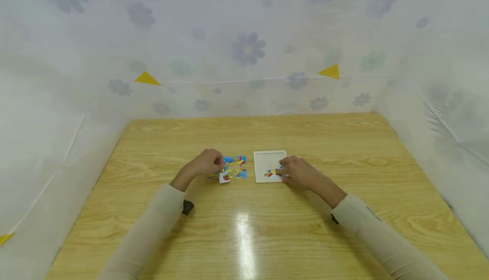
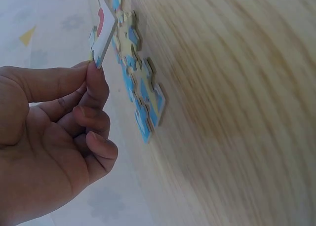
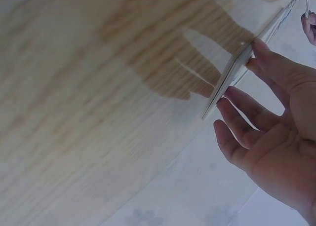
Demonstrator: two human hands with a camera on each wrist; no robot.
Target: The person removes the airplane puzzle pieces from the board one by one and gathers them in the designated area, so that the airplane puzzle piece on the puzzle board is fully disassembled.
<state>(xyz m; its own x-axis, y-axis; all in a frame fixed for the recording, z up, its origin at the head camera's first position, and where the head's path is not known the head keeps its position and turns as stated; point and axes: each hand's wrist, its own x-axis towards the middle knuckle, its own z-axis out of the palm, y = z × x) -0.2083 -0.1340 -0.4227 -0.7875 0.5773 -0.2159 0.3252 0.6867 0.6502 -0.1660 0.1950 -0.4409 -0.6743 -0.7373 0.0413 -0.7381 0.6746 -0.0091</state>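
Between thumb and index finger, my left hand [image 1: 208, 162] pinches a puzzle piece [image 2: 104, 36] with white, red and blue print. It is held up over loose puzzle pieces [image 1: 241, 174], mostly blue and yellow, lying on the table. My right hand [image 1: 302, 174] rests at the right side of a pale, square puzzle tray [image 1: 263, 159]. In the right wrist view its thumb and other fingertips touch the tray's edge, fingers spread and relaxed. A few joined pieces [image 1: 270, 173] lie along the tray's lower part, partly covered by the right fingers.
The wood-grain table [image 1: 214, 237] extends around the puzzle on all sides. White flowered sheeting [image 1: 214, 55] hangs behind and along both sides, with yellow triangles [image 1: 147, 78] stuck on it.
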